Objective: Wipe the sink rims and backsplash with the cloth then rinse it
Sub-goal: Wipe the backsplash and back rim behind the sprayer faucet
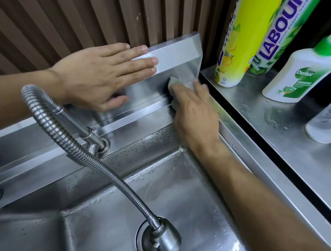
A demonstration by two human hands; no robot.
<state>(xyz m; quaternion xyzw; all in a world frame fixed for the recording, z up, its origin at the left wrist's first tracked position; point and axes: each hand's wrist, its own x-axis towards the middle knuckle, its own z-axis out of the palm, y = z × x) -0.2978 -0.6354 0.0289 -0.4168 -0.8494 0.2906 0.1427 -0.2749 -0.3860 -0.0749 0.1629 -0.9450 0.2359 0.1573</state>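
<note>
My right hand [196, 110] presses a pale green cloth [173, 82] against the lower right part of the steel backsplash [177, 53], where it meets the back rim [141, 119] of the sink. Most of the cloth is hidden under my fingers. My left hand [103, 74] lies flat with straight fingers on the backsplash's upper edge, left of the cloth, with a small white patch showing under its fingertips. The sink basin [176, 185] below is wet with droplets.
A flexible steel faucet hose [77, 148] arcs over the basin, its spray head [164, 237] hanging above the drain. On the steel counter [278, 121] at the right stand a yellow spray can [243, 42], a green Labour bottle [278, 35], a Dettol pump bottle [301, 70] and a clear container [329, 121].
</note>
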